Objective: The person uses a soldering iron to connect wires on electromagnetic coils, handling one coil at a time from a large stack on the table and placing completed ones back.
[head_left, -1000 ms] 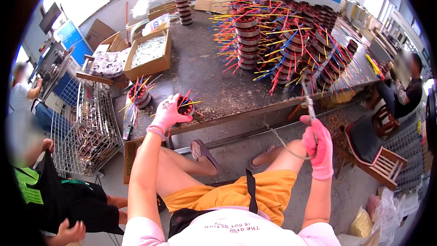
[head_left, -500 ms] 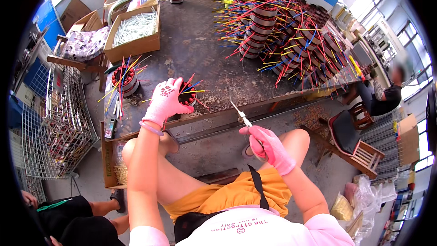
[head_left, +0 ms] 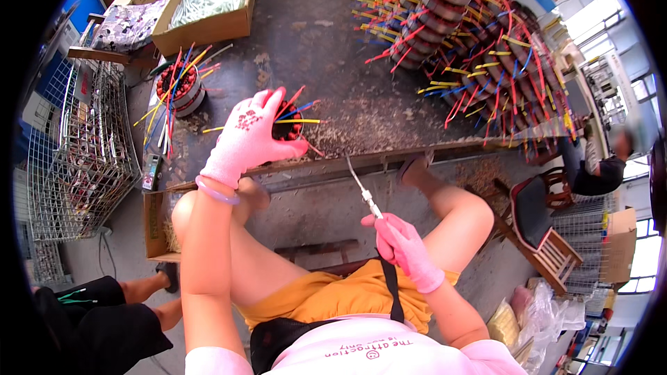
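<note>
Both my hands wear pink gloves. My left hand point(head_left: 256, 130) is wrapped around a wound motor stator point(head_left: 288, 125) near the table's front edge, its thumb on the near side and fingers over the far side. Red, blue and yellow wires fan out of the stator, which is partly hidden by the glove. In my right hand point(head_left: 408, 250) is a slim tool point(head_left: 368, 198) with a white shaft and a thin, slightly bent tip. That tip points at the table edge, right of the stator and apart from it. A second stator point(head_left: 182, 94) with wires and white sleeves stands to the left.
Stacked stators point(head_left: 486, 48) with many loose wires crowd the table's right side. A cardboard box point(head_left: 240, 22) of white tubes sits at the back left. Wire cages point(head_left: 83, 153) stand left of the table. One person sits at far right; another's legs show at lower left.
My right hand and the tool have drawn back toward me, bringing the tip to the table edge. My left hand stays on the stator. The view has shifted, and my right leg has moved outward.
</note>
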A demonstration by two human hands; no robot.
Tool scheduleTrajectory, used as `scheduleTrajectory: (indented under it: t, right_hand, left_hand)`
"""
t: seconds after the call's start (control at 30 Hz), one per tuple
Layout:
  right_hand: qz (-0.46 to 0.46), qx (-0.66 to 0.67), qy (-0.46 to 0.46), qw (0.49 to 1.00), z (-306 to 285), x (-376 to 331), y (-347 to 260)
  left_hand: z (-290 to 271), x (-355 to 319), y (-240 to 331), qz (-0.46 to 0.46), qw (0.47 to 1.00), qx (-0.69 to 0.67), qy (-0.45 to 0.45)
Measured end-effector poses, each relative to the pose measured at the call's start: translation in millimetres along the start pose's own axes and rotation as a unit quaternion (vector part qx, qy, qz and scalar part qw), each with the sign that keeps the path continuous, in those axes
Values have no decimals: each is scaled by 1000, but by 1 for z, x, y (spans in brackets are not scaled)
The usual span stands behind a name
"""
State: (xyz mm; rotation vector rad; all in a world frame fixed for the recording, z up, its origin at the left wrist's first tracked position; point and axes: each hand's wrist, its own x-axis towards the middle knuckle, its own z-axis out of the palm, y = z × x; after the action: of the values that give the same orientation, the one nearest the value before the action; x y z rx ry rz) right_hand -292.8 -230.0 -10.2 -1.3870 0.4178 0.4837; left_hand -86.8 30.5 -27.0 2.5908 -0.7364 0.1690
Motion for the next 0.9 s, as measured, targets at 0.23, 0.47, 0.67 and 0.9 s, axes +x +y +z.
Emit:
scheduleTrajectory:
  t: [0.23, 0.47, 0.67, 0.9]
  right_hand:
    - [38, 69, -8, 997, -6, 5, 3]
    - [51, 19, -14, 998, -14, 8, 4]
    - [49, 0, -25, 998, -15, 6, 5]
    - [52, 17, -26, 998, -1, 11, 11]
  left_hand:
    - [13, 11, 17, -21, 1000, 6, -7]
    - [16, 13, 16, -3, 1000, 22, 11]
    - [-14, 6, 8, -60, 995, 8, -75]
    - [-7, 3, -4, -2, 999, 17, -49]
